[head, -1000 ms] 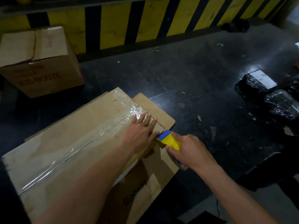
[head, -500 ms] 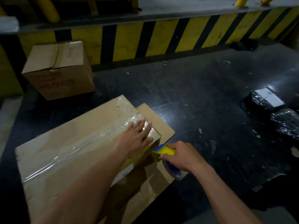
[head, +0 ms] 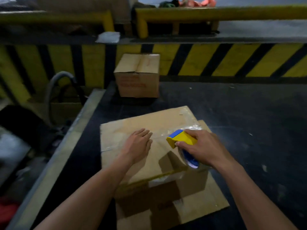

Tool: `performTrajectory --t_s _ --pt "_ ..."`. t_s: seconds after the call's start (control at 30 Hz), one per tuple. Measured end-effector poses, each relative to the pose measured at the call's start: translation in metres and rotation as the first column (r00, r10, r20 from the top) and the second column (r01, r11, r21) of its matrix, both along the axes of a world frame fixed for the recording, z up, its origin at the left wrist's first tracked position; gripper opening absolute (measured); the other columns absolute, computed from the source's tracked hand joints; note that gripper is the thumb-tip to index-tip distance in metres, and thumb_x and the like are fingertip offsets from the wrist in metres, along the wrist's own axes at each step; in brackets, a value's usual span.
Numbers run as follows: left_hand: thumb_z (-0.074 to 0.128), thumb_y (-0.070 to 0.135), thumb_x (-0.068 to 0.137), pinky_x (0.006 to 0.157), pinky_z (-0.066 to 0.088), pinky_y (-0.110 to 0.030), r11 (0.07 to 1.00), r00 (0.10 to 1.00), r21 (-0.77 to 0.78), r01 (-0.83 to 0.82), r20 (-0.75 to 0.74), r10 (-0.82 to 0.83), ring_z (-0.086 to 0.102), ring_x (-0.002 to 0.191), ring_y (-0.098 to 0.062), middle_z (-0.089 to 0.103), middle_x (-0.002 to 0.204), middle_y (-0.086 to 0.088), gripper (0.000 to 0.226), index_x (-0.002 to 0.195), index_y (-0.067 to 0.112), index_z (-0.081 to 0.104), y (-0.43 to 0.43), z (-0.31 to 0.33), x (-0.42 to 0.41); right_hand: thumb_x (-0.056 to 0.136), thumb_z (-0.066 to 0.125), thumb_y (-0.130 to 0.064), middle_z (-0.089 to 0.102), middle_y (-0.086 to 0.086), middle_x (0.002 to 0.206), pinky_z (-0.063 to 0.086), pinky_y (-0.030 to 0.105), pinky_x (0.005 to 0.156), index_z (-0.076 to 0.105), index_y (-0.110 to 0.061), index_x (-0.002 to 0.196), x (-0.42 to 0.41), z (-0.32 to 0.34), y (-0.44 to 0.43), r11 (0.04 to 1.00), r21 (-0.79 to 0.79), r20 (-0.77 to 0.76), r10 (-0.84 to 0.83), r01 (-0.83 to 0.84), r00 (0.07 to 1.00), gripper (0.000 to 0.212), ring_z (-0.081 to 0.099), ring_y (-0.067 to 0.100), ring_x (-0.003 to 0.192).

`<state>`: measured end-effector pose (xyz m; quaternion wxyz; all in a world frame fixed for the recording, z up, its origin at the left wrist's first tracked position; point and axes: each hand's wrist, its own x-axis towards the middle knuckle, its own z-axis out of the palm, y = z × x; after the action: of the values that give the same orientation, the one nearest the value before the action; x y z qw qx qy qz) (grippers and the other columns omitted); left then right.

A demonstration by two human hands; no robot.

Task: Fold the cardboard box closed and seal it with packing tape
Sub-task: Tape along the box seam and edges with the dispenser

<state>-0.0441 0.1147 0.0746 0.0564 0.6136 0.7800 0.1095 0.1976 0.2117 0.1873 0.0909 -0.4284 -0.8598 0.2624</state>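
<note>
A closed brown cardboard box (head: 162,123) lies on the dark platform in front of me, with shiny clear tape across its top. My left hand (head: 138,145) rests flat on the box top, fingers together, holding nothing. To its right my right hand (head: 201,146) grips a yellow and blue tape dispenser (head: 180,138) held just over the box top, its tape roll showing below my palm. A flat cardboard sheet (head: 214,198) lies under the box.
A second, smaller cardboard box (head: 137,77) stands at the back of the dark platform (head: 240,113), against a yellow and black striped wall (head: 232,60). The platform's grey edge (head: 69,136) runs down the left, with a grey hose (head: 54,83) and dark clutter beyond it.
The view has swung left and up. My right hand has lifted the dispenser from the box's side edge to above its top. My left hand has slid back from the corner toward the middle.
</note>
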Motion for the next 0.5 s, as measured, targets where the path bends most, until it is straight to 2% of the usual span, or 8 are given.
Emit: performTrajectory --t_s 0.17,0.23,0.3,0.4,0.5 --pt "0.021 0.040 0.104 0.120 0.030 -0.046 0.986 0.988 -0.091 -0.137 -0.080 0.129 0.040 0.144 -0.033 0.050 0.149 -0.014 0.058 0.139 0.008 0.054 -0.063 0.005 -0.067 0.082 0.063 -0.059 0.063 0.001 0.131 0.047 0.035 0.086 0.056 -0.029 0.136 -0.088 -0.010 -0.031 0.998 -0.002 -0.058 0.058 -0.058 0.997 0.062 0.058 0.026 0.115" --pt "0.028 0.040 0.108 0.125 0.019 -0.044 0.976 0.981 -0.101 -0.194 -0.047 0.190 0.023 0.153 -0.029 0.033 0.163 -0.012 0.054 0.151 0.011 0.042 -0.080 0.006 -0.079 0.082 0.062 -0.060 0.062 0.001 0.132 0.047 0.036 0.086 0.055 -0.028 0.137 -0.116 -0.015 -0.042 0.997 0.011 -0.056 0.081 -0.080 0.995 0.063 0.058 0.027 0.115" --pt "0.030 0.041 0.108 0.125 0.012 -0.042 0.972 0.978 -0.110 -0.209 -0.013 0.209 0.012 0.156 -0.025 0.023 0.167 -0.009 0.056 0.156 0.013 0.034 -0.094 0.004 -0.087 0.082 0.061 -0.061 0.062 0.002 0.132 0.048 0.037 0.088 0.055 -0.028 0.137 -0.141 -0.020 -0.051 0.995 0.017 -0.039 0.094 -0.094 0.995 0.065 0.057 0.027 0.115" --pt "0.030 0.044 0.108 0.125 0.011 -0.045 0.969 0.974 -0.130 -0.210 0.056 0.219 0.009 0.156 -0.023 0.022 0.168 -0.007 0.057 0.158 0.016 0.031 -0.107 -0.004 -0.105 0.081 0.062 -0.060 0.063 0.002 0.132 0.049 0.038 0.090 0.055 -0.027 0.137 -0.171 -0.028 -0.065 0.994 0.019 -0.042 0.105 -0.104 0.994 0.065 0.058 0.028 0.115" --pt "0.034 0.045 0.107 0.125 0.020 -0.046 0.976 0.974 -0.081 -0.202 0.087 0.209 0.018 0.155 -0.019 0.030 0.165 -0.003 0.054 0.156 0.021 0.038 -0.116 -0.009 -0.120 0.082 0.064 -0.058 0.063 0.004 0.132 0.049 0.038 0.092 0.056 -0.025 0.136 -0.195 -0.033 -0.077 0.995 0.032 -0.064 0.099 -0.097 0.993 0.064 0.058 0.028 0.117"
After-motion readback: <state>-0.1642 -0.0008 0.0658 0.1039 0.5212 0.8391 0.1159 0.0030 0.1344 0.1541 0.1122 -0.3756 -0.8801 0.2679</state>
